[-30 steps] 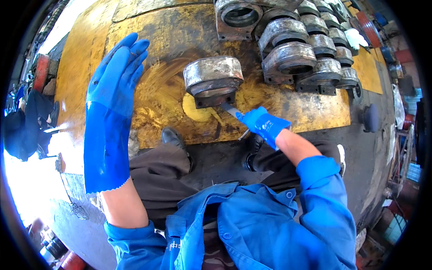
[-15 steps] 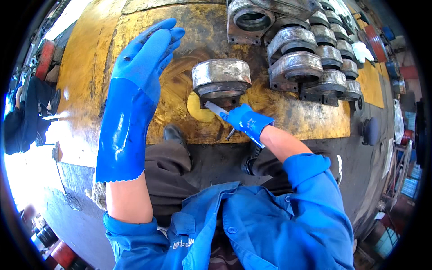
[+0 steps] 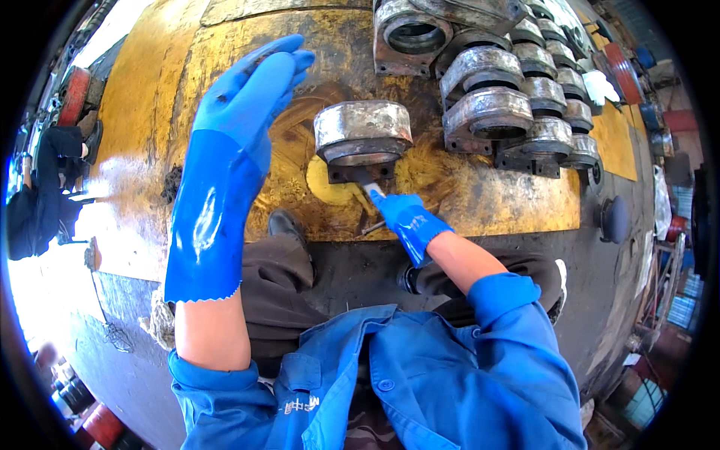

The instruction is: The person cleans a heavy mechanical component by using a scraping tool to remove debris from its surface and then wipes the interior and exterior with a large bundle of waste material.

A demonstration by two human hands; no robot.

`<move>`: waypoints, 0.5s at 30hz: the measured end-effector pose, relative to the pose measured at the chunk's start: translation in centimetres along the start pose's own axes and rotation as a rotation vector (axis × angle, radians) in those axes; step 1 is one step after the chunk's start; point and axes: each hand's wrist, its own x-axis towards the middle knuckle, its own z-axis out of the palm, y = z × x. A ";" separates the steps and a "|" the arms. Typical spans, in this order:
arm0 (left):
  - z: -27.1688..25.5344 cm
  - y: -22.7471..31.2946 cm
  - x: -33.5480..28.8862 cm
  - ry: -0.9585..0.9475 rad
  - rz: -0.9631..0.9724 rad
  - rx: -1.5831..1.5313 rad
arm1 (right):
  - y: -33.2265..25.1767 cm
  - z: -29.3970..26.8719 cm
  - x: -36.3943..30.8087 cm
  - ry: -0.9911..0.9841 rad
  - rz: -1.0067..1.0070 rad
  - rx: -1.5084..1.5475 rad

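The ring (image 3: 363, 127) stands on a yellow board (image 3: 510, 199), at 12 o'clock from the middle of the view. It is made of metal. Its wide band is silver and shiny in spots, with dark smudges and some brown marks that look like rust. Under the band is a darker, thinner rim. Below that a flat, dark foot (image 3: 341, 175) pokes out toward the person, with a small hole near each corner.

The right hand (image 3: 409, 217), in a blue glove, is at 5 o'clock from the ring. Its fingers are clamped on a flat grey tool (image 3: 373, 189). The tool's tip is over the foot, but I cannot tell if it is touching.

The left hand (image 3: 247, 97), in a long blue glove, is up at 10 o'clock from the ring, well apart from it. Its fingers are straight and lie close together, side by side. There are dark dirt spots on the glove.

More rings (image 3: 495, 112) like this one sit in rows from 1 to 3 o'clock, just as worn and smudgy. A bright yellow patch (image 3: 324, 184) shows on the board at 7 o'clock, right by the foot. A thin rod (image 3: 373, 228) lies near 6 o'clock, by the right hand. A dark shoe (image 3: 287, 225) is at 7 o'clock, farther out than the patch.
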 end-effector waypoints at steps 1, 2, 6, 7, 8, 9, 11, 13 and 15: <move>0.3 0.0 0.1 -0.006 0.008 0.021 | 0.2 0.7 -0.2 0.008 0.069 0.103; 0.7 -0.2 0.3 -0.015 0.005 0.024 | -0.3 1.5 -0.1 0.016 0.138 0.209; 1.4 -1.3 0.7 -0.061 -0.066 0.030 | -6.8 2.2 3.0 0.195 0.056 0.312; 1.7 -1.4 0.6 -0.069 -0.074 0.048 | -6.8 2.3 3.7 0.223 0.061 0.335; 1.9 -1.4 0.2 -0.076 -0.082 0.065 | -6.7 2.6 4.0 0.250 0.070 0.359; 1.6 -1.4 -0.3 -0.072 -0.098 0.089 | -6.3 2.9 3.8 0.240 0.104 0.419; 0.4 -1.5 -1.1 -0.048 -0.080 0.119 | -5.1 3.8 2.5 0.164 0.206 0.534; -0.7 -1.0 -1.5 -0.012 -0.062 0.143 | -2.7 3.7 0.5 0.138 0.256 0.539; -0.5 -0.7 -1.5 0.005 -0.054 0.174 | -2.2 2.8 -1.3 0.128 0.230 0.334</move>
